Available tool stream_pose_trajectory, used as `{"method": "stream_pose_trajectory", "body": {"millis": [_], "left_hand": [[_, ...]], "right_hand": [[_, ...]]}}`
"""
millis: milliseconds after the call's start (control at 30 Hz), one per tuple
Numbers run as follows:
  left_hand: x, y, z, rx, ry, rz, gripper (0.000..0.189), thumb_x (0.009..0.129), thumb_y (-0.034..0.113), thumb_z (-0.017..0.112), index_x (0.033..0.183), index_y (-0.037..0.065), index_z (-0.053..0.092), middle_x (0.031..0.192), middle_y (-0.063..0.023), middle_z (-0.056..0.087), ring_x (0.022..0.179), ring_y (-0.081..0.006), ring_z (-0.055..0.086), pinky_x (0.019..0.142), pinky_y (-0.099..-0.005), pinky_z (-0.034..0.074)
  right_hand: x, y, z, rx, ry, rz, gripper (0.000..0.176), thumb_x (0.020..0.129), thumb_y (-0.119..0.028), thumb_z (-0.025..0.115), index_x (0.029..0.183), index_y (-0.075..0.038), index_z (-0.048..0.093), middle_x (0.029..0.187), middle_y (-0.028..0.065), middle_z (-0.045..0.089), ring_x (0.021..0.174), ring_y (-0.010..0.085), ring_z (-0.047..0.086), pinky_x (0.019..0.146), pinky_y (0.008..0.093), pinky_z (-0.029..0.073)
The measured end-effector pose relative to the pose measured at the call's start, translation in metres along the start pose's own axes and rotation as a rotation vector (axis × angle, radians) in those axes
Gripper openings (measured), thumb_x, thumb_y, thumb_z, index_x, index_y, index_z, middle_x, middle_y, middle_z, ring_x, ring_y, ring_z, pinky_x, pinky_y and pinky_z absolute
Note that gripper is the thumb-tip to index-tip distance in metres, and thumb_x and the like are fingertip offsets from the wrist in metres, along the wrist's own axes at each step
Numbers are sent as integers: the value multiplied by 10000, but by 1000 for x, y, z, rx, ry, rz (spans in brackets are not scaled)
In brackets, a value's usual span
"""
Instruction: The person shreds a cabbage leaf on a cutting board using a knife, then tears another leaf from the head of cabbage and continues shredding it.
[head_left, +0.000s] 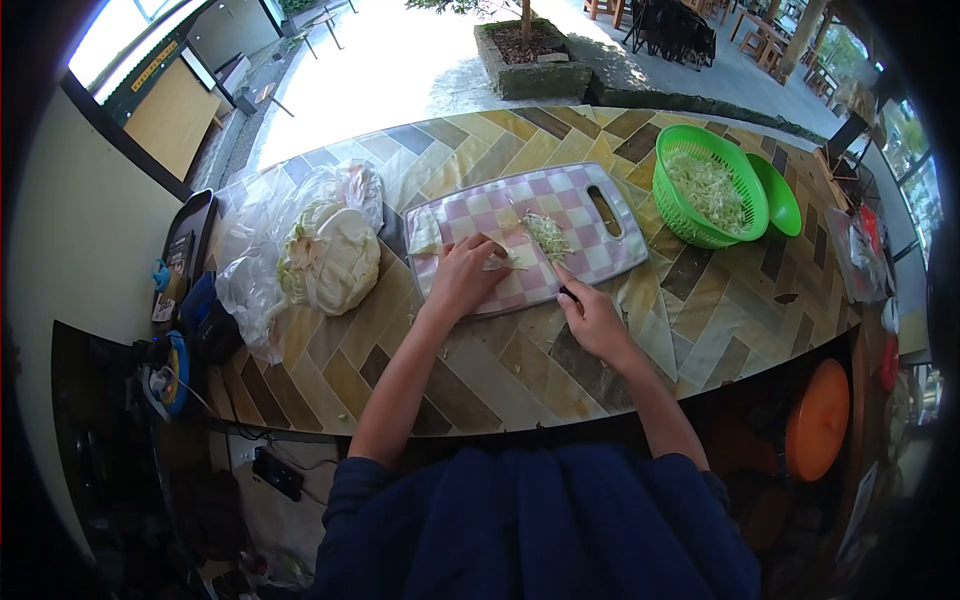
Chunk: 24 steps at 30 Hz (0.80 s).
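Note:
A pink and white checkered cutting board (590,262) lies on the tiled table. My left hand (466,272) presses a pale cabbage piece (507,260) onto it with curled fingers. In my right hand (597,322) is the black handle of a knife (540,254), its blade pointing away beside the cabbage. Shredded cabbage (546,236) lies just right of the blade. Another cabbage piece (425,231) rests at the board's left end. Left of the board, a cut cabbage head (333,258) sits by a clear plastic bag (248,283).
A green basket (668,203) at the right holds shredded cabbage, with a green bowl (782,205) beside it. At the left edge stand a black tray (203,215) and a dark object. An orange round lid (817,420) is below the table at the right.

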<state>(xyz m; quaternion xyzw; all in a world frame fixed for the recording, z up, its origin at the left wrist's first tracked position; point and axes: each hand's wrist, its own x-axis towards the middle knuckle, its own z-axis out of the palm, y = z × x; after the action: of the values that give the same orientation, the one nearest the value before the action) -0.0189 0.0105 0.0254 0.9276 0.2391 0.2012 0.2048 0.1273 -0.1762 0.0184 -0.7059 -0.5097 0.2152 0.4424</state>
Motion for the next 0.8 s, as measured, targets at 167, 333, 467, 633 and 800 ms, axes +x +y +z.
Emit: {"method": "stream_pose_trajectory", "body": {"millis": [167, 333, 467, 633, 800], "left_hand": [[1, 2, 24, 55, 143, -39, 176, 835, 239, 686, 958, 114, 678, 1016, -43, 641, 1027, -239, 591, 912, -418, 385], [-4, 11, 19, 33, 120, 12, 142, 839, 193, 673, 939, 93, 691, 1005, -65, 657, 996, -254, 619, 869, -408, 429], [5, 6, 14, -92, 41, -44, 143, 841, 148, 671, 927, 35, 684, 968, -102, 663, 870, -286, 655, 754, -400, 493], [35, -8, -4, -260, 313, -56, 130, 866, 154, 651, 904, 30, 652, 906, -119, 634, 804, -318, 638, 737, -421, 497], [25, 2, -3, 53, 277, 105, 118, 863, 136, 646, 925, 36, 657, 902, -99, 626, 860, -296, 622, 771, -408, 494]], "right_hand": [[-3, -10, 1, 43, -49, 89, 492, 961, -97, 508, 1446, -116, 429, 1331, 166, 589, 746, 101, 497, 716, 259, 457], [-9, -25, -3, 70, -35, 110, 489, 945, -92, 510, 1429, -96, 444, 1114, 208, 612, 801, 246, 569, 769, 314, 470], [-12, -18, 0, 103, 20, 34, 477, 945, -96, 508, 1419, -82, 452, 1084, 240, 631, 878, 310, 621, 813, 329, 476], [-13, -31, -6, 117, 11, 138, 462, 956, -111, 506, 1414, -71, 454, 1198, 250, 612, 992, 315, 642, 862, 334, 478], [-14, -19, -1, 91, 55, 29, 463, 956, -115, 511, 1413, -66, 452, 1241, 259, 594, 1014, 305, 649, 855, 335, 483]]}}
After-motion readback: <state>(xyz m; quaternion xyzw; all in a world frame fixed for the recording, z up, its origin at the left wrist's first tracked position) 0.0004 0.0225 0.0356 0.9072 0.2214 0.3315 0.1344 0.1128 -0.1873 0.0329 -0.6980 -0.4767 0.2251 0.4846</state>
